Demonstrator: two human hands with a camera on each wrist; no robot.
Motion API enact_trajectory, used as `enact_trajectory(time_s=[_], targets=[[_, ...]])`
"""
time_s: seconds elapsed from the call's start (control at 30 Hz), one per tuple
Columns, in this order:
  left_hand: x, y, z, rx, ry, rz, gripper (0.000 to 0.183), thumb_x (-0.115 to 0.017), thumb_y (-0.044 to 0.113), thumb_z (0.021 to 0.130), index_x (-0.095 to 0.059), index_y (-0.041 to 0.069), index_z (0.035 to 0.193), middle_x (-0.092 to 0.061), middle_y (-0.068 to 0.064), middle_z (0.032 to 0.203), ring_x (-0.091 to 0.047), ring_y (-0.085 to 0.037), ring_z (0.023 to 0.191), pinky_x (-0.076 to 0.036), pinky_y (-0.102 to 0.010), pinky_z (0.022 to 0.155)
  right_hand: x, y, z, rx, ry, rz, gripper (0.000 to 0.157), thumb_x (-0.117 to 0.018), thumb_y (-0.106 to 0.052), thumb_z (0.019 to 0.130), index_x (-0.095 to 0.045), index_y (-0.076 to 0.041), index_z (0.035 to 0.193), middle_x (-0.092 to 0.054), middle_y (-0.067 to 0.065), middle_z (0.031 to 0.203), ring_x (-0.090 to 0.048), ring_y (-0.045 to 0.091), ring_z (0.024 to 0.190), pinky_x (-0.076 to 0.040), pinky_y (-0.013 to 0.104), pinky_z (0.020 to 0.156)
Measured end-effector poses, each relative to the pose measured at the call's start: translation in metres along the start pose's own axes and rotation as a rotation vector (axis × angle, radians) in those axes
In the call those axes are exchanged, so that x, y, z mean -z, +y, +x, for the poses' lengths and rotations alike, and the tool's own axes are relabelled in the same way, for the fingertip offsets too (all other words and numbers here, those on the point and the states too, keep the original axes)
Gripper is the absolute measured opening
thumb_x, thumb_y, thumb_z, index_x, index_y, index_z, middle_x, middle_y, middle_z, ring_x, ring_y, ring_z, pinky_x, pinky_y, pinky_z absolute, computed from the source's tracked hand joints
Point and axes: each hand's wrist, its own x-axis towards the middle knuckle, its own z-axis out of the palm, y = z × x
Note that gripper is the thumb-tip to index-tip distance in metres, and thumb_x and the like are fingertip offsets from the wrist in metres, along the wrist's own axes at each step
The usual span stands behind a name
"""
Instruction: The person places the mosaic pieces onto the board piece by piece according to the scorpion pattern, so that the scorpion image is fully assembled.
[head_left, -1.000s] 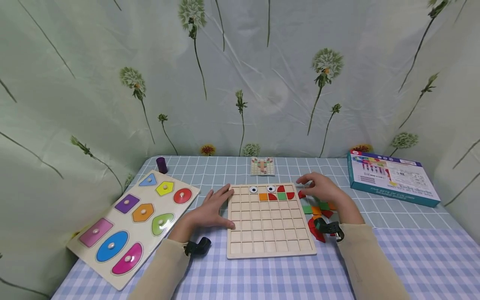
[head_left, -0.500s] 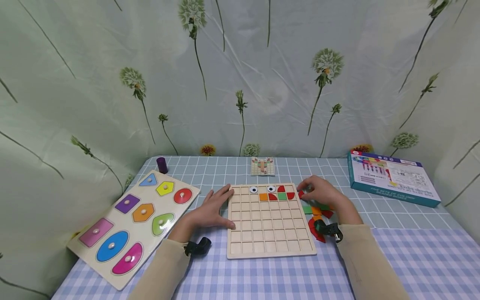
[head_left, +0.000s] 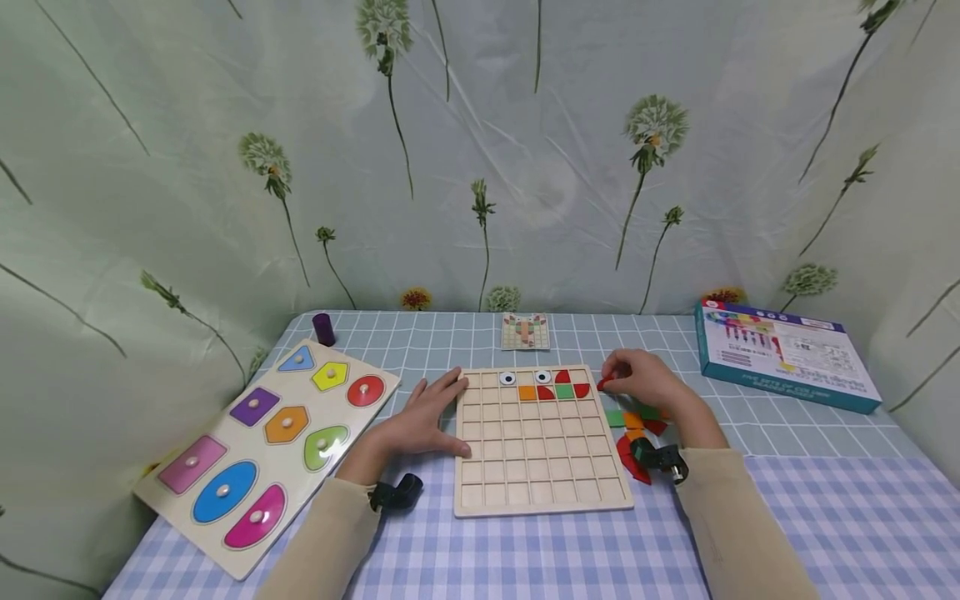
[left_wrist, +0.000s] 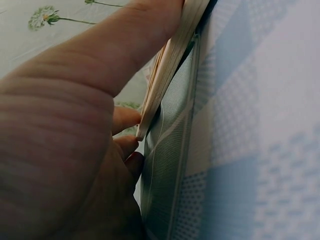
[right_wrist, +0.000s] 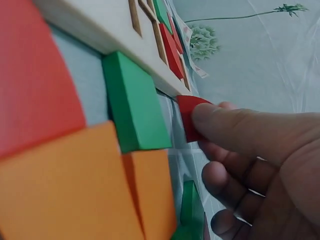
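Note:
A wooden grid board (head_left: pixel 525 450) lies in the middle of the table. In its top rows sit two eye tiles (head_left: pixel 507 378), an orange square (head_left: pixel 527 392), a green square (head_left: pixel 563 391) and several red quarter-round tiles (head_left: pixel 581 390). My left hand (head_left: pixel 423 425) rests along the board's left edge, thumb and fingertips touching its side. Beside the upper right corner, my right hand (head_left: pixel 645 382) pinches a red quarter-round tile (right_wrist: pixel 189 117) between thumb and fingers. Below that hand lie loose green tiles (right_wrist: pixel 135 105), orange tiles (right_wrist: pixel 70 185) and red tiles (right_wrist: pixel 35 75).
A small pattern card (head_left: pixel 525 332) lies behind the board. On the left is a knobbed shape puzzle (head_left: pixel 300 450), with a dark purple cylinder (head_left: pixel 323 330) behind it. A flat toy box (head_left: pixel 783 354) lies at the back right.
My right hand has closed its fingers on the red quarter-round tile and drawn slightly right, away from the board's corner. The left hand stays in place.

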Motion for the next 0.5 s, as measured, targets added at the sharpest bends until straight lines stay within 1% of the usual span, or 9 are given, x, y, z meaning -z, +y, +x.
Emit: enact_trajectory(time_s=[0.07,0.13,0.23,0.3,0.4,0.5], targets=[[0.000,0.000,0.000,-0.006,0.000,0.001,0.109,-0.086,0.045,0.074,-0.028,0.009,0.158,-0.014,-0.010,0.169,-0.014,-0.030,0.157,0.001,-0.058,0.126,0.001,-0.001,0.001,0.007,0.014,-0.005,0.014,-0.068,-0.011,0.093,-0.065,-0.008,0.106,-0.062,0.012,0.098,-0.054,0.026,0.094,-0.049,0.028,0.079],[0.000,0.000,-0.001,-0.010,-0.001,0.002,0.109,-0.086,0.044,0.074,-0.028,0.009,0.158,-0.013,-0.010,0.169,-0.014,-0.030,0.157,0.001,-0.058,0.126,0.000,-0.003,0.001,0.016,0.021,-0.016,0.021,-0.066,-0.012,0.095,-0.066,-0.010,0.116,-0.062,0.013,0.102,-0.054,0.027,0.096,-0.049,0.029,0.080],[0.000,0.000,-0.001,-0.008,0.000,-0.001,0.109,-0.086,0.044,0.074,-0.028,0.009,0.158,-0.014,-0.009,0.169,-0.014,-0.030,0.157,0.001,-0.058,0.126,-0.002,-0.007,0.002,0.032,0.029,-0.027,0.029,-0.063,-0.013,0.097,-0.067,-0.013,0.126,-0.064,0.015,0.110,-0.054,0.028,0.099,-0.051,0.033,0.084],[0.000,0.000,-0.001,-0.007,-0.002,-0.003,0.109,-0.086,0.045,0.074,-0.028,0.009,0.158,-0.013,-0.009,0.169,-0.014,-0.030,0.157,0.001,-0.058,0.126,-0.005,-0.010,0.003,0.046,0.039,-0.027,0.029,-0.061,-0.013,0.098,-0.068,-0.014,0.126,-0.065,0.016,0.116,-0.055,0.029,0.102,-0.053,0.038,0.088],[0.000,0.000,-0.001,0.002,-0.008,-0.007,0.109,-0.086,0.045,0.074,-0.027,0.010,0.159,-0.013,-0.009,0.170,-0.013,-0.030,0.157,0.002,-0.058,0.126,-0.008,-0.015,0.005,0.061,0.062,-0.006,0.024,-0.059,-0.013,0.100,-0.071,-0.011,0.120,-0.066,0.015,0.120,-0.056,0.029,0.103,-0.053,0.041,0.091],[0.000,-0.001,0.001,0.012,-0.007,0.003,0.109,-0.085,0.046,0.074,-0.027,0.012,0.159,-0.012,-0.007,0.170,-0.013,-0.029,0.157,0.001,-0.057,0.126,-0.010,-0.021,0.007,0.078,0.090,0.013,0.020,-0.059,-0.012,0.099,-0.069,-0.009,0.116,-0.067,0.015,0.117,-0.059,0.028,0.101,-0.055,0.041,0.090]])
